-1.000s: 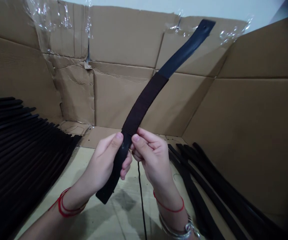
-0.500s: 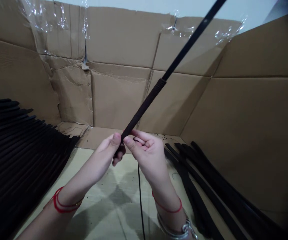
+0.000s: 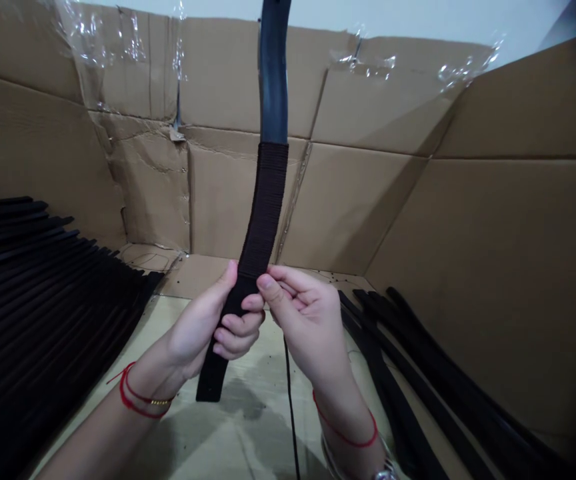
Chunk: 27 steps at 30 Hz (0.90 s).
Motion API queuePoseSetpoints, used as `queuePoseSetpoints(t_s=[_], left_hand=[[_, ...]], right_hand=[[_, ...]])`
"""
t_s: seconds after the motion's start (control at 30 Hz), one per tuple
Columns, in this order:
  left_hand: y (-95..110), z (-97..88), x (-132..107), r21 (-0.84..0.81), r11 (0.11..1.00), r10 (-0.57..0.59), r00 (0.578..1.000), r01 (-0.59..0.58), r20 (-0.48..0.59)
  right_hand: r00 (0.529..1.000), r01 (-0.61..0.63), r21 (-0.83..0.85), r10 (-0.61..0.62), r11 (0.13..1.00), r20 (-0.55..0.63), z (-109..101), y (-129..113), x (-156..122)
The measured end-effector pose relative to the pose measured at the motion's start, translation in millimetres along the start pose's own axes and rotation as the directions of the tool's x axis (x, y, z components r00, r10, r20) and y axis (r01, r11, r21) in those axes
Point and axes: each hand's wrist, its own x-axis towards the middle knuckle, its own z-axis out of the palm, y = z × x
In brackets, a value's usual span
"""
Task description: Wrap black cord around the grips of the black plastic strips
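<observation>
In the head view, a curved dark strip [image 3: 274, 93] slants upward, its lower end poking out beneath the left hand [image 3: 195, 337], curled round it below the brown wrapping [image 3: 265, 213]. The right hand [image 3: 305, 320] pinches a dark cord [image 3: 291, 400] at the wrapping's lower right edge.

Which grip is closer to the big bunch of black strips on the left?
Left. The left grip, around the held strip, is nearer the bunch; the right grip, at that strip's right edge, is farther away.
</observation>
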Motion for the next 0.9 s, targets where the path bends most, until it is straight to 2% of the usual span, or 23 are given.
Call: queuePoseSetpoints(t_s=[0.1, 0.2, 0.3, 0.37, 0.43, 0.53, 0.63, 0.8, 0.9], left_hand=[[-0.5, -5.1, 2.6, -0.061, 0.998, -0.029, 0.999, 0.031, 0.045], [0.4, -9.9, 4.9, -0.077, 0.995, -0.056, 0.993, 0.064, 0.103], [3.1, -14.7, 5.0, 0.049, 0.996, -0.081, 0.991, 0.076, 0.103], [3.9, -18.5, 5.0, 0.180, 0.981, -0.078, 0.996, 0.069, 0.043], [2.5, -22.7, 6.4, 0.309, 0.949, -0.045, 0.998, 0.060, -0.053], [-2.8, -26.9, 10.5, 0.485, 0.874, 0.106, 0.982, -0.018, -0.156], [-7.1, -25.7, 13.2, 0.581, 0.803, 0.242, 0.964, -0.134, -0.111], [-8.8, -20.8, 13.1, 0.589, 0.786, 0.279, 0.958, -0.186, -0.069], [-9.1, -21.3, 14.6, 0.594, 0.777, 0.296, 0.954, -0.209, -0.051]], right_hand=[[0.998, 0.065, -0.053, -0.065, 0.996, 0.004, 1.5, 5.1, 0.4], [0.998, 0.067, -0.073, -0.068, 0.995, -0.008, 0.5, 9.3, 0.9], [0.996, 0.080, -0.134, -0.084, 0.988, -0.032, -2.1, 11.4, 2.1], [0.992, 0.108, -0.198, -0.118, 0.974, -0.041, -4.2, 11.9, 3.7], [0.991, 0.112, -0.241, -0.127, 0.964, -0.046, -6.2, 11.9, 5.9], [0.997, 0.067, -0.216, -0.073, 0.974, -0.019, -8.5, 11.5, 8.9], [0.999, 0.009, -0.155, -0.001, 0.988, 0.050, -9.7, 11.7, 9.3], [0.993, -0.085, -0.108, 0.093, 0.990, 0.073, -9.4, 12.9, 6.3], [0.992, -0.087, -0.103, 0.096, 0.991, 0.087, -9.2, 13.0, 5.6]])
